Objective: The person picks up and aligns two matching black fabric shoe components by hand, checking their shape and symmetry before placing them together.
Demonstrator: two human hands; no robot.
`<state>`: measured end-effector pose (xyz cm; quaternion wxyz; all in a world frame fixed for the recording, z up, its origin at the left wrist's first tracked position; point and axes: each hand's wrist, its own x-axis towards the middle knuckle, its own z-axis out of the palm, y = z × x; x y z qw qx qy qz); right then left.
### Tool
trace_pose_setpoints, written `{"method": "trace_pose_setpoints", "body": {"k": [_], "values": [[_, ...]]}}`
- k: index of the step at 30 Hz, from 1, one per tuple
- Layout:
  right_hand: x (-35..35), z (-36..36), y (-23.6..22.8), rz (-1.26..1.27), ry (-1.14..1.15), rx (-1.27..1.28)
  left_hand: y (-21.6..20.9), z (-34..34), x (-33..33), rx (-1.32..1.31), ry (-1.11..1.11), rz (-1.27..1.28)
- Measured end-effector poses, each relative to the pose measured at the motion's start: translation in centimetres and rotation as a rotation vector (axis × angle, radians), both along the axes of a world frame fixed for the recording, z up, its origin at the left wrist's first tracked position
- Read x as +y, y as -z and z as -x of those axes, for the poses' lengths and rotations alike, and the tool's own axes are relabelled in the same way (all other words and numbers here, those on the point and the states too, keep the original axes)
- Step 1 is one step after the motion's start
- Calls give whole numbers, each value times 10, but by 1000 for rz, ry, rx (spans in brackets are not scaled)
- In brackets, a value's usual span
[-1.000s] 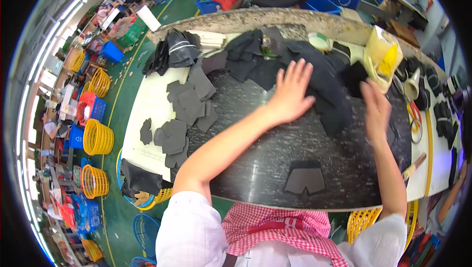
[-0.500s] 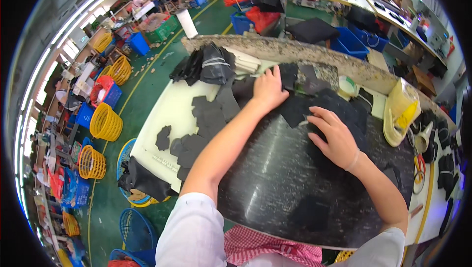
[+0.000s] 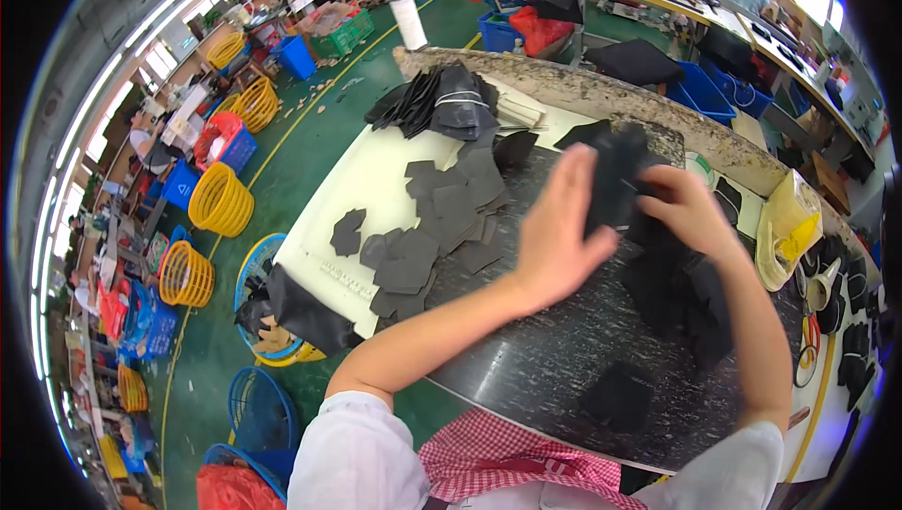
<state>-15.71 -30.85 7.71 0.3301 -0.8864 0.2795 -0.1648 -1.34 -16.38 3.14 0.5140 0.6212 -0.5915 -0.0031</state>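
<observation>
The left hand (image 3: 564, 233), fingers straight, and the right hand (image 3: 693, 209), fingers curled, clamp black pieces (image 3: 615, 181) between them above the desk (image 3: 526, 369), toward its far edge. Grey pieces (image 3: 407, 261) lie toward the left edge, near small printed marks (image 3: 346, 278) too fine to read.

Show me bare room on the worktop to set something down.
Bare black tabletop lies between the left forearm and the lone dark piece near the front edge; bare white board lies between the banded stack and the grey pieces. Dark pieces crowd the left hand and right hand.
</observation>
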Motion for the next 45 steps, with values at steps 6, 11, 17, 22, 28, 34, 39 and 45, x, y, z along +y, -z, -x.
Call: {"method": "trace_pose_setpoints", "body": {"k": [6, 11, 17, 22, 28, 34, 39, 45], "values": [[-28, 117, -7, 316, -120, 317, 25, 63, 4, -232, 460, -263], [-4, 81, -13, 307, 2, -12, 11, 2, 25, -282, 355, -97], [-48, -85, 55, 1276, -244, 39, 43, -147, 78, -491, -351, -510], [-93, -131, 66, 921, -201, 470, 67, -131, 97, -263, -86, -592], [15, -5, -8, 903, -174, 38, 48, -72, 103, -199, 123, -411], [80, 83, -5, 781, 59, 251, 33, -167, 138, -424, -374, -359], [104, -7, 5, 570, -367, 48, 69, -230, 225, -338, -524, -483], [127, -107, 62, 427, -488, -80, 64, -172, 176, -128, -179, -346]]}}
